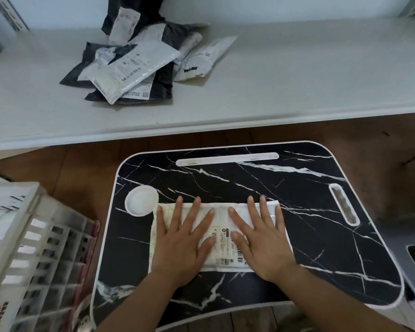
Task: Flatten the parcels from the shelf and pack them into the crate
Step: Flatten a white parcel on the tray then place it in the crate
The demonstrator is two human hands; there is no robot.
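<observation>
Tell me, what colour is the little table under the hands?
The lap table is black with white marble-like veins and a white rim, seen in the head view.

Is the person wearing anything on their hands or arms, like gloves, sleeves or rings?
No. The left hand and the right hand are both bare: no gloves, and no rings on the fingers that show. The wrists carry no watch or bracelet. Both forearms are bare too, with no sleeve in view right down to the bottom edge of the picture. The fingernails look short and plain, without polish.
</observation>
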